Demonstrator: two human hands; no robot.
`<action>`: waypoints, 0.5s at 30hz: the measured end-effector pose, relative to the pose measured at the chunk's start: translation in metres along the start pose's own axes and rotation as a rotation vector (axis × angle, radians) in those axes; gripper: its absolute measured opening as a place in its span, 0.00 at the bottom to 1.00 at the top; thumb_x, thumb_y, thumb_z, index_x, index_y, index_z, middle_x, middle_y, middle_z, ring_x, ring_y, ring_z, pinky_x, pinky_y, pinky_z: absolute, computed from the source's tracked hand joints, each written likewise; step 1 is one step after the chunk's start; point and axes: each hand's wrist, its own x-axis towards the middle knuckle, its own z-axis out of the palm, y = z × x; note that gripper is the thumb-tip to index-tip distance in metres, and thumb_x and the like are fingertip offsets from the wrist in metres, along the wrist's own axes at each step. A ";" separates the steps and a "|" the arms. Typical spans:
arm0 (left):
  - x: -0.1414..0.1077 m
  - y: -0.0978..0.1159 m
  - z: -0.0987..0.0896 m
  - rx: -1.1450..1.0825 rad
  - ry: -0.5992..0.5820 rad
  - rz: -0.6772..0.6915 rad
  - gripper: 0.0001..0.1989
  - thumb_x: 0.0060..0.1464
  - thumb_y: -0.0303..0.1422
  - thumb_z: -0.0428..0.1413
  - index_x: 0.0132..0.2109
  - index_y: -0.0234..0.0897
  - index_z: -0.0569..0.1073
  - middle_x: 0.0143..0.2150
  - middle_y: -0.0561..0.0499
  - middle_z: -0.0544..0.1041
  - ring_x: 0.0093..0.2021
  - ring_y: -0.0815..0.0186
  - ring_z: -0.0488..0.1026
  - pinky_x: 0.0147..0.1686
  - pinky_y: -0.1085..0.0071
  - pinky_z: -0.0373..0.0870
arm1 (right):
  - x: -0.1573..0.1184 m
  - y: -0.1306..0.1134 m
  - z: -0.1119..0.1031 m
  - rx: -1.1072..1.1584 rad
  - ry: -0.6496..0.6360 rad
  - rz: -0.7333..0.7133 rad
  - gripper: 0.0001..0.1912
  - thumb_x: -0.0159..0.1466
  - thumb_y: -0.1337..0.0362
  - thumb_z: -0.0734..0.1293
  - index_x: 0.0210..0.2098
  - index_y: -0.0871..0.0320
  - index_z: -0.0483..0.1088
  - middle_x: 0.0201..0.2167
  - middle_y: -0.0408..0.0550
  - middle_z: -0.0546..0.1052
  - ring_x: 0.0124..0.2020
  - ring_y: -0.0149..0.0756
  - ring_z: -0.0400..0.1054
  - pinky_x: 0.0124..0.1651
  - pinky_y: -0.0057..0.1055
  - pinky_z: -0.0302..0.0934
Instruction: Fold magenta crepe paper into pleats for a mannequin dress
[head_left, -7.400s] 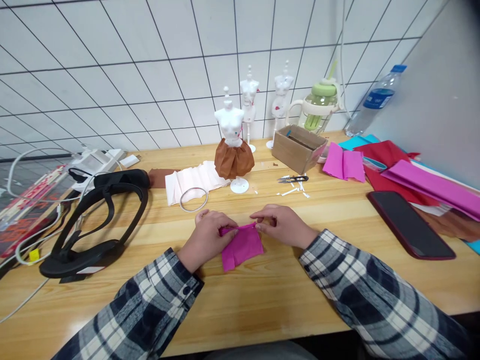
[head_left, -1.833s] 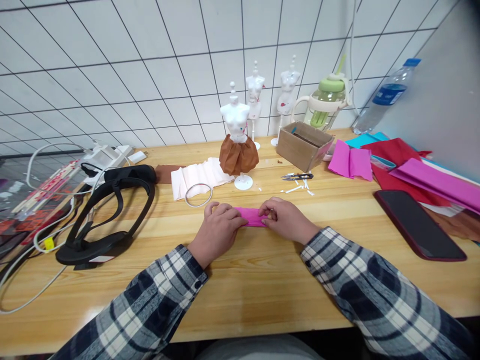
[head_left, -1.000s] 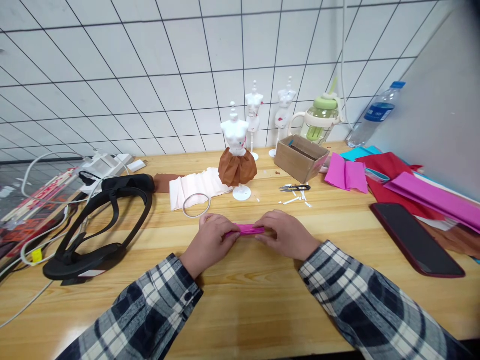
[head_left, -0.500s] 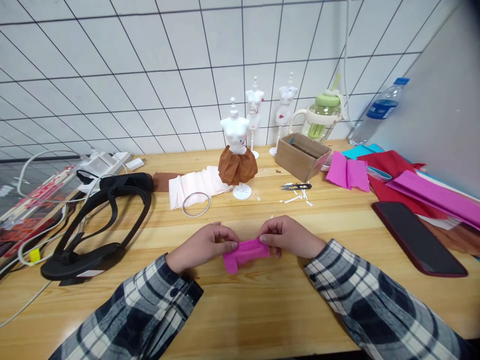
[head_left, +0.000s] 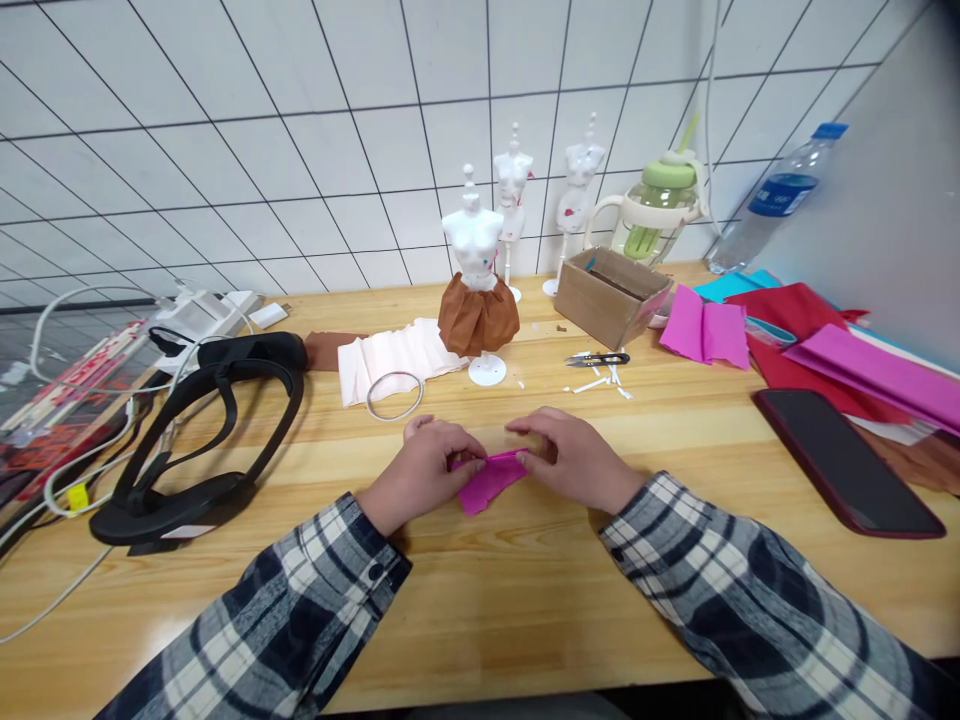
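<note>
A small piece of magenta crepe paper [head_left: 491, 482] lies between my hands above the wooden table, its upper edge folded. My left hand [head_left: 431, 468] pinches its left end between thumb and fingers. At the other end, my right hand [head_left: 574, 455] has its thumb on the paper's right corner, with the index finger raised and curved apart from it. Beyond them stands a white mini dress form [head_left: 474, 245] wearing a puffy brown paper skirt [head_left: 478, 318]. A silver ring [head_left: 395, 396] rests partly on pale pink crepe paper [head_left: 386, 362].
Thread snips [head_left: 598, 359] and white scraps lie before a cardboard box [head_left: 611, 300]. Two more dress forms stand behind. A phone [head_left: 847, 462], coloured papers [head_left: 810, 290], a jug [head_left: 656, 210] and a bottle [head_left: 780, 200] are at right; a black headset [head_left: 202, 440] and cables at left.
My right hand has loosened from a pinch, its index finger lifting off. The magenta paper now shows narrower and more slanted. The whole view has shifted slightly.
</note>
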 end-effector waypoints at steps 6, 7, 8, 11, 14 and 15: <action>0.000 -0.002 0.002 0.044 -0.006 0.039 0.07 0.57 0.34 0.55 0.37 0.43 0.79 0.36 0.53 0.80 0.41 0.62 0.72 0.55 0.55 0.48 | -0.001 -0.003 0.000 -0.163 -0.046 -0.094 0.15 0.61 0.62 0.68 0.47 0.55 0.74 0.40 0.48 0.77 0.42 0.39 0.69 0.47 0.36 0.62; 0.000 -0.002 0.003 0.046 -0.001 0.034 0.07 0.57 0.34 0.55 0.38 0.43 0.78 0.36 0.53 0.80 0.42 0.62 0.72 0.55 0.54 0.47 | -0.001 -0.004 0.000 -0.163 -0.043 -0.097 0.15 0.61 0.61 0.68 0.47 0.55 0.75 0.40 0.48 0.78 0.42 0.39 0.69 0.47 0.36 0.62; 0.001 -0.002 0.003 0.043 -0.001 0.028 0.07 0.57 0.35 0.55 0.38 0.44 0.78 0.36 0.53 0.80 0.42 0.62 0.72 0.55 0.54 0.47 | 0.000 -0.005 0.000 -0.164 -0.033 -0.099 0.16 0.61 0.59 0.68 0.48 0.56 0.75 0.40 0.48 0.78 0.42 0.39 0.69 0.47 0.36 0.62; 0.002 -0.002 0.003 0.019 -0.015 0.004 0.07 0.57 0.35 0.55 0.39 0.43 0.78 0.36 0.54 0.80 0.41 0.63 0.73 0.56 0.54 0.46 | 0.001 -0.005 -0.001 -0.194 -0.032 -0.096 0.17 0.61 0.61 0.68 0.49 0.55 0.74 0.39 0.47 0.79 0.41 0.39 0.69 0.45 0.35 0.61; 0.003 -0.001 0.002 0.014 -0.036 -0.017 0.07 0.57 0.36 0.55 0.39 0.43 0.77 0.37 0.54 0.80 0.42 0.63 0.73 0.57 0.53 0.45 | 0.002 -0.004 -0.002 -0.190 -0.097 -0.071 0.10 0.61 0.64 0.67 0.42 0.53 0.77 0.34 0.43 0.79 0.36 0.36 0.69 0.40 0.33 0.59; 0.003 0.000 0.000 0.014 -0.048 -0.013 0.07 0.57 0.37 0.55 0.40 0.43 0.77 0.38 0.53 0.80 0.43 0.62 0.73 0.57 0.53 0.45 | 0.002 -0.003 -0.002 -0.167 -0.118 -0.058 0.09 0.61 0.65 0.67 0.40 0.52 0.77 0.33 0.42 0.79 0.35 0.35 0.69 0.39 0.31 0.59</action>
